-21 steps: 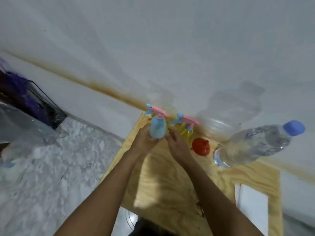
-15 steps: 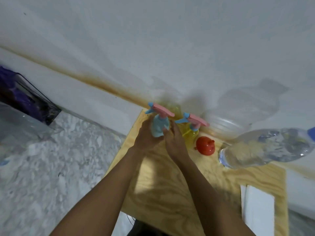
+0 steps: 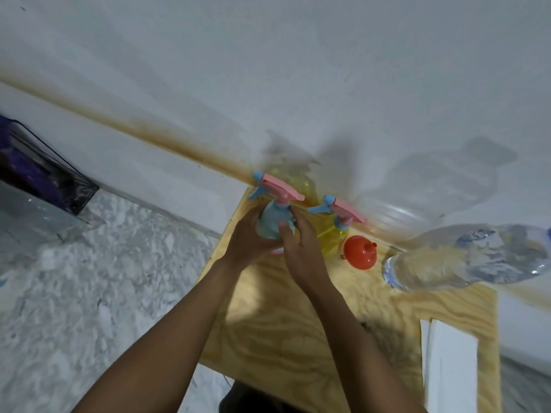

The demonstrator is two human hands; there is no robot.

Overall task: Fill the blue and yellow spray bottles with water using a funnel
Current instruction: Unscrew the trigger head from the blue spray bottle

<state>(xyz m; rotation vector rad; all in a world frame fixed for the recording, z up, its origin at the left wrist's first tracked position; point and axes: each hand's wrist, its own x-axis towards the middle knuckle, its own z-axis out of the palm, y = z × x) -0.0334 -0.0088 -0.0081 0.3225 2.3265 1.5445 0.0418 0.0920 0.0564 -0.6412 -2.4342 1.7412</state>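
A blue spray bottle [image 3: 272, 222] with a pink and blue trigger head stands at the back of a small wooden table [image 3: 298, 323]. My left hand [image 3: 249, 241] grips its left side. My right hand [image 3: 299, 245] wraps its right side, thumb across the front. Just right of it stands the yellow spray bottle [image 3: 335, 236] with the same kind of trigger head. An orange funnel [image 3: 360, 251] lies on the table to the right of the yellow bottle. A large clear water bottle [image 3: 465, 259] with a blue cap stands at the right.
The table sits against a white wall [image 3: 268, 70] with a brown stain along its base. A white sheet [image 3: 450, 368] lies on the table's right front. Marbled floor [image 3: 89, 278] spreads to the left, with a dark box [image 3: 44, 171] far left.
My right hand has closed in from beside the blue bottle onto it, so both hands now hold it. The view has shifted slightly.
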